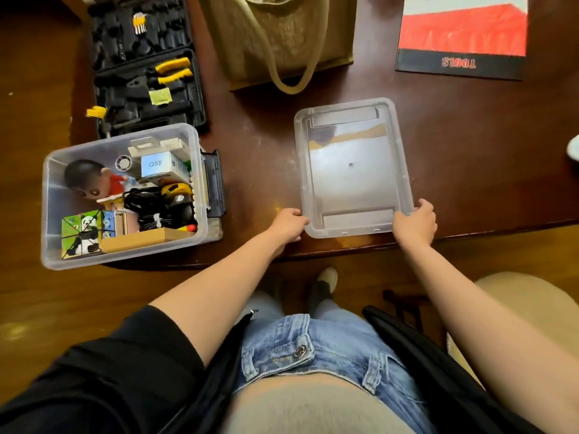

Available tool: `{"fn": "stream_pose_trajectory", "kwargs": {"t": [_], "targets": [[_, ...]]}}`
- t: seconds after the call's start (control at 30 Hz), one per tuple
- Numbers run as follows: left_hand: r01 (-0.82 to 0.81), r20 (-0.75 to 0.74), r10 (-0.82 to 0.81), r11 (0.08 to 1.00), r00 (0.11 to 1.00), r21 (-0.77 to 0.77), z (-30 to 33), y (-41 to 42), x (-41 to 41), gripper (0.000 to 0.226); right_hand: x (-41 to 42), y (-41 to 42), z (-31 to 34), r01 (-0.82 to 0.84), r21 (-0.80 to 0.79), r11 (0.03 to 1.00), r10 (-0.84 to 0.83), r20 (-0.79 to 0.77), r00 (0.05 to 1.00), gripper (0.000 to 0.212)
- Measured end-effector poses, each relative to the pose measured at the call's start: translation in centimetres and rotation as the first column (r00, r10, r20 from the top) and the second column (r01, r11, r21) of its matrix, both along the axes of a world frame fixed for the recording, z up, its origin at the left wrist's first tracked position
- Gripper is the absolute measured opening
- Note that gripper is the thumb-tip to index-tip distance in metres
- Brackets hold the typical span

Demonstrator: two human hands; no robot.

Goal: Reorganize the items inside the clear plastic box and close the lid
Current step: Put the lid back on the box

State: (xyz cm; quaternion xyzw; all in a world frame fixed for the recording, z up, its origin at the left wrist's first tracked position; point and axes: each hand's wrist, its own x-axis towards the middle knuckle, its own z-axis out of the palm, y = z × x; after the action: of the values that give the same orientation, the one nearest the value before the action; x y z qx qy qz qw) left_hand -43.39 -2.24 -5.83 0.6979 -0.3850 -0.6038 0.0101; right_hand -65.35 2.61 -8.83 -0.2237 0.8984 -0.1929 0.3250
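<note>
The clear plastic box [47, 214] stands open at the table's front left, overhanging the edge. Inside lie a doll with a dark head and red top [89, 180], a white carton marked Q88 [158, 166], a black coiled cable [150, 208], a panda-print cube [83, 233] and a brown cardboard piece [138, 239]. Its clear lid [354, 170] lies inside-up on the table to the right. My left hand [289, 223] grips the lid's near left corner. My right hand [415, 222] grips its near right corner.
A black tool case [147, 67] with yellow pliers lies open behind the box. A tan burlap bag [282, 36] sits at the back centre, a red and black booklet [463, 36] at the back right. A chair seat [517, 302] is at my right.
</note>
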Motion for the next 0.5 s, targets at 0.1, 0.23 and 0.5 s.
{"fn": "stream_pose_trajectory", "kwargs": {"t": [0.1,0.23,0.5], "targets": [[-0.031,0.062,0.032,0.999,0.998,-0.028,0.0,-0.3,0.3,0.036,-0.4,-0.3,0.0,-0.035,0.063,0.997,0.032,0.048,0.998,0.023],[-0.058,0.075,0.058,0.998,0.996,0.004,0.3,-0.1,1.8,0.039,-0.2,-0.2,0.0,-0.084,0.056,0.995,0.072,0.183,0.98,0.031],[-0.12,-0.062,0.118,0.992,0.991,-0.04,1.4,0.5,3.6,0.021,1.3,0.5,0.2,0.145,-0.162,0.976,-0.026,0.574,0.818,0.016]]}}
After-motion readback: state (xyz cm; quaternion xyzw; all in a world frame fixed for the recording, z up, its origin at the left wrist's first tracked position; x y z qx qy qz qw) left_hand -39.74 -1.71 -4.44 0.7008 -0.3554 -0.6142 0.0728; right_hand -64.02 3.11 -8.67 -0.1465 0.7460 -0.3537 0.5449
